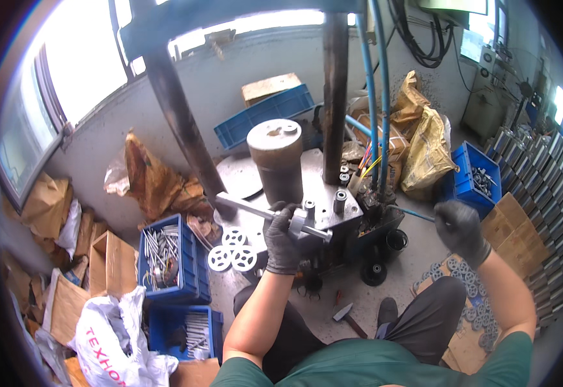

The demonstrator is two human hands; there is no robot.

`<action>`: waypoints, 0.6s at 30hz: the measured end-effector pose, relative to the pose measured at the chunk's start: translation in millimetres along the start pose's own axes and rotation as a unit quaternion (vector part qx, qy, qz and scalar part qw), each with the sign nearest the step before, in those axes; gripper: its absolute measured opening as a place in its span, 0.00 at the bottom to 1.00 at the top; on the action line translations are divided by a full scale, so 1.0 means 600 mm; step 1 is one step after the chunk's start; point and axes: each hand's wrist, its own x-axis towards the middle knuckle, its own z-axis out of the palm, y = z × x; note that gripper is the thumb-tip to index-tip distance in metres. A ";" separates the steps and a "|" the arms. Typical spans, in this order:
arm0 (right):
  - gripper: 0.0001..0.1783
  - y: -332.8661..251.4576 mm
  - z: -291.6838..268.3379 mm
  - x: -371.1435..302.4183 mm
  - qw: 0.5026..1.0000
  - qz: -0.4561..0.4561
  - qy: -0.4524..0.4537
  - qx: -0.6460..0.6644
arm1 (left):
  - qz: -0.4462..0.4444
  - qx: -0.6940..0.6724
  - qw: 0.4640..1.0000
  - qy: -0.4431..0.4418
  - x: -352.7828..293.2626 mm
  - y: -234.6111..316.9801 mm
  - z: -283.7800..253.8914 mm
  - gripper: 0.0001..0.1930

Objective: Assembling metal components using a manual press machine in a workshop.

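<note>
Left hand [283, 243]: closed around a metal shaft [246, 207], near the metal plate [316, 169].
Right hand [462, 230]: curled beside a blue rod [410, 213]; cannot tell whether gripping.
Collar [298, 224]: apparently already on the shaft.
White discs [243, 258]: seemingly loose, unfitted.

Metalworking workshop, recognisable by round dark metal columns [336, 97], a blue rectangular plastic bin [195, 266] of silvery metal rods [160, 248], and stacked grey metal pieces [543, 171].

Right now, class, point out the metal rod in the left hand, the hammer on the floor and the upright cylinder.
Metal rod [248, 206]: head view, its bare left part.
Hammer [357, 327]: head view, its handle.
Upright cylinder [279, 164]: head view, its side wall.
</note>
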 end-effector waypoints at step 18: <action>0.11 -0.147 0.230 -0.160 0.923 0.120 -0.207 0.300 | -0.317 -0.007 0.945 0.074 0.052 -0.052 -0.102 0.24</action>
